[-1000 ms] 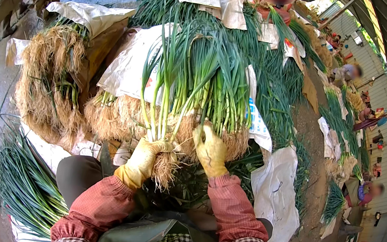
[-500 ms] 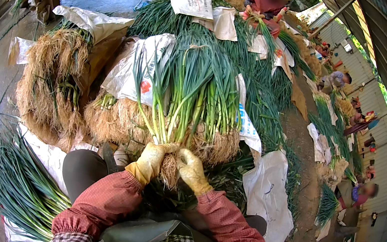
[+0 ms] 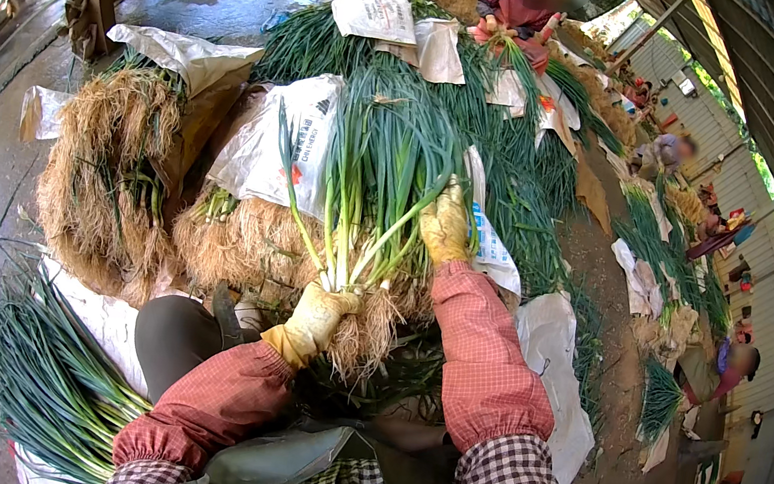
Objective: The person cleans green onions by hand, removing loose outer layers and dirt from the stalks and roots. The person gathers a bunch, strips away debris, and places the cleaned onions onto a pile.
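My left hand, in a yellowish work glove, is closed round the lower stems of a small bunch of spring onions. Its pale roots hang down beside the glove, and the green leaves point away from me. My right hand, gloved too, reaches forward to the leaves at the right side of the bunch. A bent leaf passes by its fingers, whose tips are hidden, so their grip is unclear. Behind the bunch lie more spring onions with brown roots, partly under a white sack.
A rooty heap stands at left, and loose spring onions lie near left. White sacking lies to my right. More green piles stretch behind. Another person sits at the far side; others work along the right wall.
My right hand has left the root end beside my left hand and moved forward and right to the leaves. My left hand keeps its hold, slightly shifted right, and the bunch's stems are more fanned.
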The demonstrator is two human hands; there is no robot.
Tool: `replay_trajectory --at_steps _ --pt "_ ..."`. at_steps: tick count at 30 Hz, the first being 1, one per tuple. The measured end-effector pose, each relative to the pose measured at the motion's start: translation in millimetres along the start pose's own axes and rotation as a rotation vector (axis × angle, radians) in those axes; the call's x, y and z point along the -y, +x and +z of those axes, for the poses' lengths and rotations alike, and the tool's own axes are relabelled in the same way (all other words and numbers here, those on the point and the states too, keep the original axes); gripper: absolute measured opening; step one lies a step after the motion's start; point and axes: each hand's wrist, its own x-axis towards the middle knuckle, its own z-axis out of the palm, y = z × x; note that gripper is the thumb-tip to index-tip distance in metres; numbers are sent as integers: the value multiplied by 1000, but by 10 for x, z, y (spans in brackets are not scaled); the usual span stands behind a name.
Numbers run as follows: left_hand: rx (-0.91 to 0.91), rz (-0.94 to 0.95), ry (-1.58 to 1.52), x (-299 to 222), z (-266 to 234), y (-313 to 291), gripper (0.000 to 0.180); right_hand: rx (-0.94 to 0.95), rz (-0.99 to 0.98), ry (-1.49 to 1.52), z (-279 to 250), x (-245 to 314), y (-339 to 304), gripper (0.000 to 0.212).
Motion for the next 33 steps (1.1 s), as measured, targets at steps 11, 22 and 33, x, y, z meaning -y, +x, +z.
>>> replay_trajectory --at_steps 11,22,33 --pt "-238 -190 -170 -115 -126 21 17 -41 956 611 -896 -818 254 18" --pt "-222 -130 94 -21 -3 45 7 704 293 604 -210 674 -917 23" --pt "-220 -151 138 133 -154 108 12 276 186 816 -493 877 -907 15"
